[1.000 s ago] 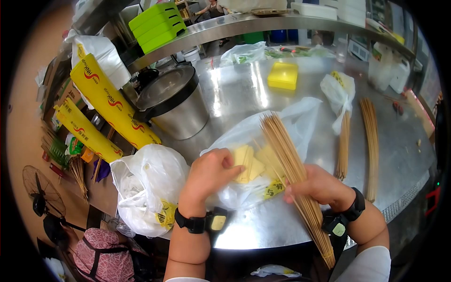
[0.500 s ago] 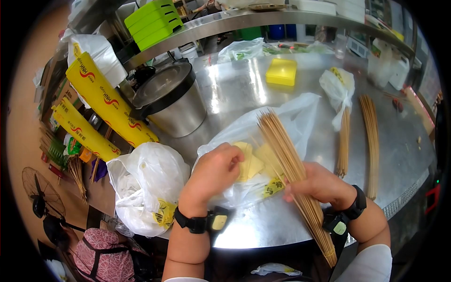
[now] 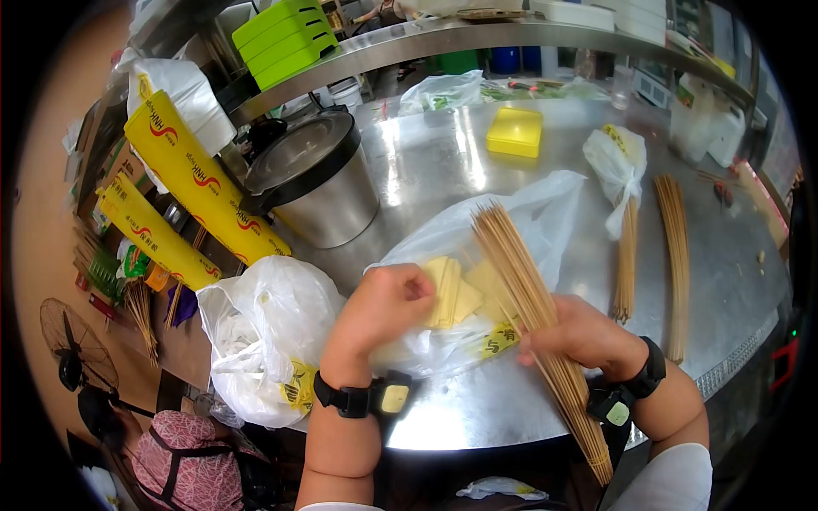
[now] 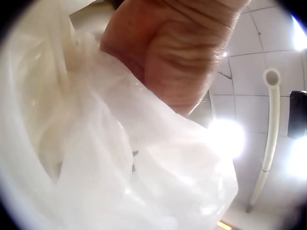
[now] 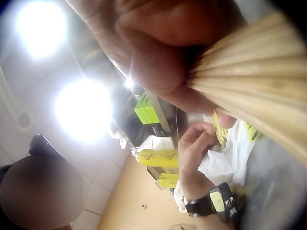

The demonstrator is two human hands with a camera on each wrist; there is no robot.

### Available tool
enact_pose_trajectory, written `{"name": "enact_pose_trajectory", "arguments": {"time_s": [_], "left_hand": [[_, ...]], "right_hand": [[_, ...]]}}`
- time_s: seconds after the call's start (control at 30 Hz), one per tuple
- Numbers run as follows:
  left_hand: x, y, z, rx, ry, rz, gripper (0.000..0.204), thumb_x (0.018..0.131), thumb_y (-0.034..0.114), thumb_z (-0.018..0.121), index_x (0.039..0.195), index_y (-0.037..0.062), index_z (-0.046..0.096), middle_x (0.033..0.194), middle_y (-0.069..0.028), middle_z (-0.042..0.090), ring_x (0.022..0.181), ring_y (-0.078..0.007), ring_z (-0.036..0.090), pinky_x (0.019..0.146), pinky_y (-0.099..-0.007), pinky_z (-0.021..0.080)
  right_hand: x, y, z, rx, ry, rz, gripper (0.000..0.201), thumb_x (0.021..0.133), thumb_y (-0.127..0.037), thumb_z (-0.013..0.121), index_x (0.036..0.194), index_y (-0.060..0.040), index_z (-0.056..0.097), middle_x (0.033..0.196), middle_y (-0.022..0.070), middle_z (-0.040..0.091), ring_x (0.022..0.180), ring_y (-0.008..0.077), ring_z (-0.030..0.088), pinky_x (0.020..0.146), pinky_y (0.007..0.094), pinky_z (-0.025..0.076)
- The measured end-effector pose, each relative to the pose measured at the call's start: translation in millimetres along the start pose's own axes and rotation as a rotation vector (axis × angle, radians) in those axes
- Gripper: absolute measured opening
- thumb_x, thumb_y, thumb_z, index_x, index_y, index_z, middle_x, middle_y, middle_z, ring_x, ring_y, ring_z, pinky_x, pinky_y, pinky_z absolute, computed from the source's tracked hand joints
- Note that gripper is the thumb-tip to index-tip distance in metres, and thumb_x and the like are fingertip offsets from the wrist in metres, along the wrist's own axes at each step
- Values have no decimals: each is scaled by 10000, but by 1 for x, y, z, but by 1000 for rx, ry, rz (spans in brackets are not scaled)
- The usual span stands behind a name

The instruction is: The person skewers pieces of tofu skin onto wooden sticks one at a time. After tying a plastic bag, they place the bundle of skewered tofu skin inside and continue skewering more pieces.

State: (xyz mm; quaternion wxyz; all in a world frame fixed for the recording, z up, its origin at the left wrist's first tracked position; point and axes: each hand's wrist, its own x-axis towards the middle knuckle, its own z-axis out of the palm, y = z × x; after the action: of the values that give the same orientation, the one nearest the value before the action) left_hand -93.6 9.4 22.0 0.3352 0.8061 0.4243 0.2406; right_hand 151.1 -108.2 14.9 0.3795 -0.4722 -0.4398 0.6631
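Observation:
My left hand (image 3: 388,307) is at the left edge of a pile of thin pale-yellow sheets (image 3: 464,302). In the right wrist view, its thumb and fingertips pinch the edge of a yellow sheet (image 5: 219,130). The sheets lie on a spread clear plastic bag (image 3: 537,204). With my right hand (image 3: 579,336) I grip a thick bundle of bamboo skewers (image 3: 520,272), slanted over the bag's right side. In the left wrist view, white plastic (image 4: 144,163) covers much of the picture below the left palm (image 4: 177,52), and the fingertips are hidden.
A stuffed white plastic bag (image 3: 268,341) sits left of my forearm, with a lidded steel pot (image 3: 328,200) behind. Two more skewer bundles (image 3: 673,272) lie right. A yellow box (image 3: 514,132) stands farther back; yellow film rolls (image 3: 192,175) lean at left.
My left hand has drawn slightly left, its thumb pulling in from over the sheets to their edge. My right hand and the skewer bundle stay nearly in place.

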Motion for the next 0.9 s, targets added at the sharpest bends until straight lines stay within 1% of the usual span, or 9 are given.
{"name": "enact_pose_trajectory", "arguments": {"time_s": [0.07, 0.13, 0.17, 0.23, 0.37, 0.43, 0.53, 0.73, 0.9], "left_hand": [[1, -1, 0, -9, -12, -33, 65, 758, 15, 665, 774, -36, 628, 697, -1, 597, 664, -60, 556, 605, -216, 475], [2, -4, 3, 18, 71, 46, 105, 756, 31, 693, 773, -31, 610, 678, -1, 584, 657, -61, 549, 605, -212, 470], [2, -2, 4, 18, 69, 47, 105, 756, 31, 693, 773, -31, 610, 678, -1, 584, 657, -61, 549, 605, -212, 470], [1, 2, 5, 49, 48, 12, 163, 751, 62, 734, 775, -26, 598, 665, 1, 575, 641, -58, 533, 587, -208, 458], [5, 0, 7, 94, 65, -17, 200, 753, 100, 765, 775, -18, 605, 671, 7, 579, 615, -51, 512, 564, -209, 445], [8, -7, 5, -24, 27, -86, 173, 764, 90, 766, 784, -3, 622, 668, 17, 580, 602, -44, 501, 554, -204, 436], [12, -18, 4, -129, -4, -109, 133, 773, 63, 758, 797, 10, 638, 665, 23, 581, 598, -41, 512, 549, -198, 437], [13, -23, 0, -225, -51, -151, 125, 772, 40, 754, 824, 2, 648, 690, -1, 615, 601, -54, 553, 549, -199, 455], [14, -26, 0, -250, -64, -138, 113, 777, 29, 745, 834, -2, 653, 704, -9, 627, 605, -60, 558, 557, -201, 460]], "right_hand": [[0, -1, 0, -5, 3, -5, 229, 816, -11, 623, 1023, 48, 548, 913, 54, 573, 740, 133, 605, 685, 245, 485], [0, 0, 0, -7, 5, -12, 229, 815, -13, 623, 1023, 48, 549, 912, 55, 576, 738, 132, 605, 684, 246, 484], [0, 0, 0, -10, 5, -19, 230, 814, -15, 623, 1024, 47, 550, 911, 55, 579, 736, 132, 606, 682, 246, 483], [0, 0, 0, -12, 12, -14, 225, 814, -17, 623, 1019, 45, 551, 907, 55, 582, 732, 131, 607, 680, 245, 482], [0, 1, -1, -52, 13, -4, 208, 814, -23, 624, 999, 40, 552, 897, 54, 591, 722, 129, 610, 676, 246, 481], [0, 0, -1, -48, 15, -4, 203, 813, -24, 624, 992, 37, 551, 891, 54, 590, 720, 129, 611, 676, 247, 481], [-1, -1, 0, -37, 19, -5, 197, 812, -24, 625, 984, 35, 549, 882, 54, 588, 718, 129, 611, 677, 248, 481], [-1, 0, 0, -37, 16, -13, 197, 819, -23, 622, 993, 34, 547, 877, 51, 583, 721, 130, 611, 678, 248, 484], [-1, 0, 0, -17, 17, -13, 200, 824, -21, 620, 1002, 32, 546, 883, 50, 582, 725, 130, 611, 678, 249, 485]]}}
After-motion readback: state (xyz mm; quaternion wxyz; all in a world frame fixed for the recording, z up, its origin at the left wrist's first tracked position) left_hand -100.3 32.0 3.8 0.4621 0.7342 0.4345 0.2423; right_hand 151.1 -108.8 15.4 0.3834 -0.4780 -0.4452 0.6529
